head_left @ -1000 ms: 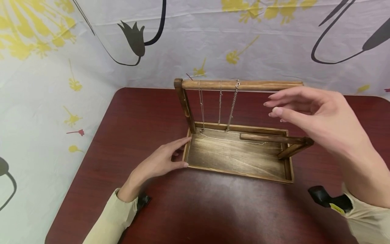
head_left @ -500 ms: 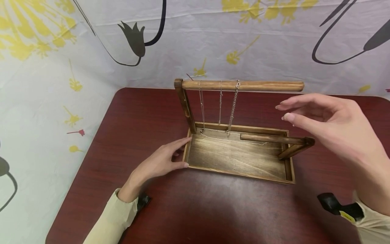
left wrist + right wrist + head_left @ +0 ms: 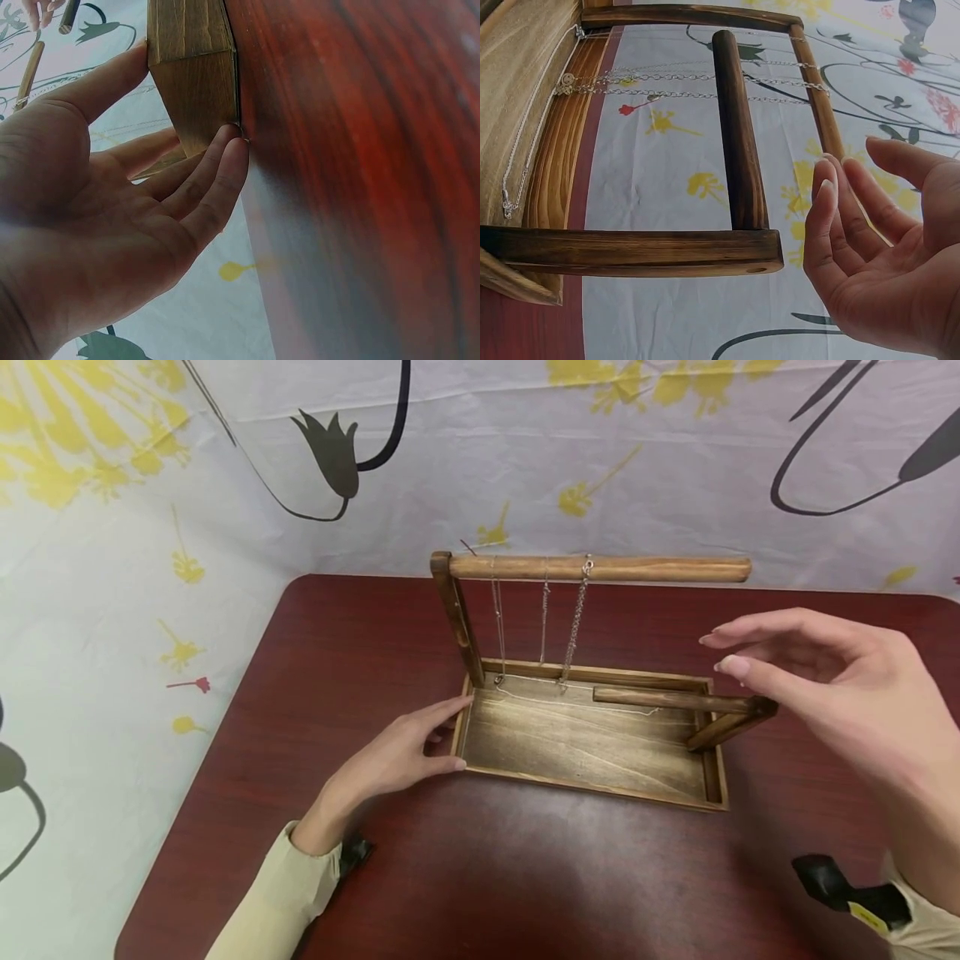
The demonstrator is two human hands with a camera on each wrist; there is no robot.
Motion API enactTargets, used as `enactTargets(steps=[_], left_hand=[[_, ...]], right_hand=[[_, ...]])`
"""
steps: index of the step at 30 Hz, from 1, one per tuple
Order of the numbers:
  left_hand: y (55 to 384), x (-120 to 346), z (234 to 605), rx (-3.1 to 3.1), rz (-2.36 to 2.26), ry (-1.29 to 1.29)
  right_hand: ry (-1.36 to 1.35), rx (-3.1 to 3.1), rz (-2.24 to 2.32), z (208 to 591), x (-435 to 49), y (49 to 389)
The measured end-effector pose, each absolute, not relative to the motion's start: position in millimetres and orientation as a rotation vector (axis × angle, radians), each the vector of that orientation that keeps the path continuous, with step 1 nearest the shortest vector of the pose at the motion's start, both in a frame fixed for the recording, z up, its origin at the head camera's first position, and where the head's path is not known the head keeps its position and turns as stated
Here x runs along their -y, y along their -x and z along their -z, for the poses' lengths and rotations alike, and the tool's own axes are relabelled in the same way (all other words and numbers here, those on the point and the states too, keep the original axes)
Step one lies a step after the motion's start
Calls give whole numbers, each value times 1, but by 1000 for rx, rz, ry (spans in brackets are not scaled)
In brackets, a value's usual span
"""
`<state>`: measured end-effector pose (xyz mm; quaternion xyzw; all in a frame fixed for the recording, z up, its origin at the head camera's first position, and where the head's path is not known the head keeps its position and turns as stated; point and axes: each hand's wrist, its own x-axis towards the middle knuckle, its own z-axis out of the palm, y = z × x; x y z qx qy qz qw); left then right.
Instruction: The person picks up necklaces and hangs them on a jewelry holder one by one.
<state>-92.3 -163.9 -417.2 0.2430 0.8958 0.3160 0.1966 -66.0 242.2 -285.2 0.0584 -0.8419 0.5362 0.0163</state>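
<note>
A brown wooden jewelry stand (image 3: 585,752) has a shallow tray base, a taller back bar (image 3: 667,568) and a lower front bar (image 3: 660,699). Silver chain necklaces (image 3: 576,618) hang from the back bar's left half, and a thin silver chain (image 3: 577,703) trails across the tray floor. At the tray's left end rests my left hand (image 3: 397,752), thumb by the front corner; its fingertips (image 3: 232,139) touch the end wall in the left wrist view. My right hand (image 3: 847,685) hovers to the right of the bars, fingers loosely bent, holding nothing.
The stand sits on a dark red wood-grain table (image 3: 570,877). Behind and to the left hangs a white sheet (image 3: 465,452) printed with yellow and grey flowers. The black wrist straps (image 3: 847,889) sit at both cream sleeves (image 3: 277,893).
My right hand has drawn back from the end of the back bar, moving right and downward. My left hand, the stand and the hanging necklaces stay nearly as they were.
</note>
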Motion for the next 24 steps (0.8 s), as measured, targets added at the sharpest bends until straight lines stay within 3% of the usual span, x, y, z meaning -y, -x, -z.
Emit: enactTargets(steps=[24], left_hand=[[93, 163, 416, -2501, -886, -675]], right_hand=[[-305, 2628, -1750, 320, -250, 33]])
